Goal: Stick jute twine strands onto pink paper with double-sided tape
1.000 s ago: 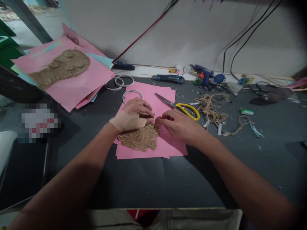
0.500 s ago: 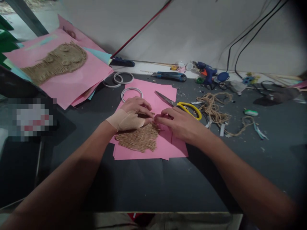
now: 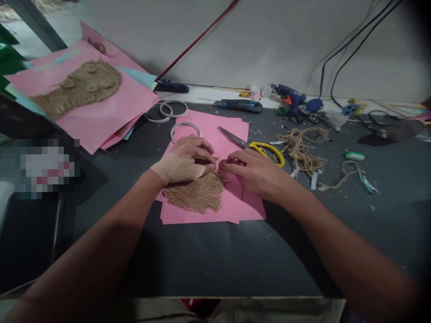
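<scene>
Pink paper sheets [image 3: 202,217] lie on the dark tabletop, and rows of brown twine [image 3: 195,193] cover part of the top sheet. My left hand [image 3: 188,161], with a tan wrap round its wrist and palm, rests over the upper part of the rows. Its thumb and index finger come together on the twine at the right edge. Close beside those fingertips, my right hand [image 3: 251,170] is closed in a pinch; what sits in it is too small to make out. Yellow-handled scissors [image 3: 266,152] lie just beyond the right hand, blades on the pink paper.
Loose twine [image 3: 299,150] lies tangled at the right. Tape rolls [image 3: 185,130], a blue utility knife [image 3: 239,106] and a blue glue gun [image 3: 292,101] are toward the wall. Twine artwork on a pink sheet [image 3: 134,105] tops a stack at the left.
The right fingertips have drawn very slightly apart from the left ones. The left hand stays in place on the twine; the whole view has shifted a little.
</scene>
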{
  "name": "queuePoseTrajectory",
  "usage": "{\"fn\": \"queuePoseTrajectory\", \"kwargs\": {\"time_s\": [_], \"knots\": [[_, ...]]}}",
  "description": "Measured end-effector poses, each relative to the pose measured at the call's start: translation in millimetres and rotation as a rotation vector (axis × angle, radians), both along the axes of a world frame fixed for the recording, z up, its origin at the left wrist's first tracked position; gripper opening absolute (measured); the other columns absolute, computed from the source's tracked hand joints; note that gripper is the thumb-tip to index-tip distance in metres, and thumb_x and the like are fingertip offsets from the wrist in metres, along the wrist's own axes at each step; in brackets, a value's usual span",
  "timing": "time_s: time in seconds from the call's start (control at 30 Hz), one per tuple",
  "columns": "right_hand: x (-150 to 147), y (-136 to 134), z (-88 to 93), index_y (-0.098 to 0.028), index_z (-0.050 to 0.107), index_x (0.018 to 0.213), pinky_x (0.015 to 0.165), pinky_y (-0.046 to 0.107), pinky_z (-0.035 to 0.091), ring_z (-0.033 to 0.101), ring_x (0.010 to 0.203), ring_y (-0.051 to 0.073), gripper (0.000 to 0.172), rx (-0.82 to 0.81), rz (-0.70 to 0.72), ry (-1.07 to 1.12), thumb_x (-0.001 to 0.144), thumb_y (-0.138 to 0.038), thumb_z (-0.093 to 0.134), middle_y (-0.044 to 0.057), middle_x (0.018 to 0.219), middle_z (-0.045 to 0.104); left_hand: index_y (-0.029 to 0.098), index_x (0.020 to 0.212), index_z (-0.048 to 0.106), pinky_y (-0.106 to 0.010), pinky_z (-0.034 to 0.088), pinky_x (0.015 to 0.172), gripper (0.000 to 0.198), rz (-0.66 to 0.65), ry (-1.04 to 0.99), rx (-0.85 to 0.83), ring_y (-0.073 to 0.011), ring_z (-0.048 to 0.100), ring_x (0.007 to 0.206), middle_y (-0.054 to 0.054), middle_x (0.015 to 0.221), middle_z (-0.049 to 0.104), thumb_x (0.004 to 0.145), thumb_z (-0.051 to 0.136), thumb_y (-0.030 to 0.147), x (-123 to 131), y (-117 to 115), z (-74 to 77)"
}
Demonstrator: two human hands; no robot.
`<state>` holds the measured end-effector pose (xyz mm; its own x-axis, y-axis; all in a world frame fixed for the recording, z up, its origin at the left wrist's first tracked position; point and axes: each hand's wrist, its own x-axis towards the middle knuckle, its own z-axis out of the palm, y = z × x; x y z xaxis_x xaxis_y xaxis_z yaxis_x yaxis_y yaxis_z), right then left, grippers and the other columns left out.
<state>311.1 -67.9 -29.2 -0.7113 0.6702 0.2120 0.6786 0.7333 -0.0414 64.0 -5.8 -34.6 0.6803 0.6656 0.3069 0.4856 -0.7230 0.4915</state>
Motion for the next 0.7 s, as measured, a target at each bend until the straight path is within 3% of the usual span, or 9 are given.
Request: {"fn": "queuePoseTrajectory", "kwargs": {"time_s": [0.3, 0.37, 0.43, 0.5, 0.57, 0.63, 0.7], "knots": [[-2.0, -1.5, -0.4, -0.023, 0.071, 0.122, 0.091, 0.043, 0.049, 0.061, 0.102, 0.026, 0.033, -0.021, -0.033, 0.016, 0.099, -0.010, 0.051, 0.013, 0.122, 0.069, 0.025, 0.084, 0.083, -0.044, 0.049, 0.105, 0.009, -0.002, -0.041, 0.032, -0.0235, 0.068, 0.102, -0.005, 0.109, 0.078, 0.083, 0.076, 0.030, 0.2, 0.8, -3.0], [-3.4, -2.5, -3.5, -0.024, 0.072, 0.119, 0.091, 0.045, 0.050, 0.062, 0.104, 0.027, 0.034, -0.056, -0.042, 0.103, 0.098, -0.009, 0.050, 0.013, 0.120, 0.070, 0.026, 0.086, 0.083, -0.044, 0.049, 0.105, 0.010, -0.011, -0.045, 0.028, -0.0231, 0.068, 0.103, -0.005, 0.109, 0.078, 0.084, 0.075, 0.031, -0.1, 1.1, -3.6], [-6.1, -4.5, -5.8, -0.024, 0.071, 0.114, 0.094, 0.046, 0.052, 0.064, 0.107, 0.026, 0.031, -0.134, -0.102, 0.322, 0.096, -0.009, 0.050, 0.012, 0.118, 0.070, 0.026, 0.086, 0.083, -0.043, 0.049, 0.105, 0.010, -0.011, -0.051, 0.021, -0.0228, 0.068, 0.104, -0.004, 0.109, 0.078, 0.084, 0.075, 0.032, -0.3, 0.9, -3.4], [-10.0, -6.2, -4.3, -0.024, 0.068, 0.111, 0.094, 0.045, 0.055, 0.068, 0.107, 0.025, 0.024, -0.302, -0.239, 0.664, 0.096, -0.014, 0.052, 0.010, 0.114, 0.070, 0.027, 0.086, 0.083, -0.043, 0.049, 0.105, 0.010, -0.007, -0.051, 0.012, -0.0229, 0.068, 0.104, -0.005, 0.109, 0.078, 0.084, 0.075, 0.032, -0.2, 0.4, -2.3], [-14.2, -5.6, 2.4, -0.024, 0.063, 0.109, 0.092, 0.045, 0.058, 0.071, 0.105, 0.024, 0.016, -0.586, -0.401, 1.001, 0.096, -0.021, 0.054, 0.010, 0.109, 0.071, 0.026, 0.084, 0.083, -0.044, 0.049, 0.103, 0.010, -0.012, -0.048, -0.003, -0.0231, 0.068, 0.103, -0.005, 0.109, 0.078, 0.084, 0.075, 0.032, 0.1, 0.1, -0.8], [-17.4, -1.6, 12.8, -0.023, 0.060, 0.102, 0.092, 0.047, 0.061, 0.072, 0.107, 0.026, 0.009, -0.907, -0.497, 1.200, 0.095, -0.026, 0.055, 0.011, 0.107, 0.072, 0.026, 0.083, 0.083, -0.044, 0.050, 0.101, 0.011, -0.024, -0.047, -0.014, -0.0231, 0.068, 0.101, -0.006, 0.108, 0.077, 0.084, 0.074, 0.032, 0.5, 0.1, 0.6], [-19.5, 5.3, 23.6, -0.022, 0.059, 0.094, 0.093, 0.050, 0.062, 0.070, 0.111, 0.029, 0.007, -1.115, -0.523, 1.277, 0.093, -0.028, 0.057, 0.015, 0.110, 0.072, 0.025, 0.082, 0.083, -0.044, 0.050, 0.101, 0.013, -0.028, -0.051, -0.014, -0.0232, 0.068, 0.100, -0.007, 0.108, 0.077, 0.084, 0.073, 0.033, 0.7, 0.3, 1.2]]}}
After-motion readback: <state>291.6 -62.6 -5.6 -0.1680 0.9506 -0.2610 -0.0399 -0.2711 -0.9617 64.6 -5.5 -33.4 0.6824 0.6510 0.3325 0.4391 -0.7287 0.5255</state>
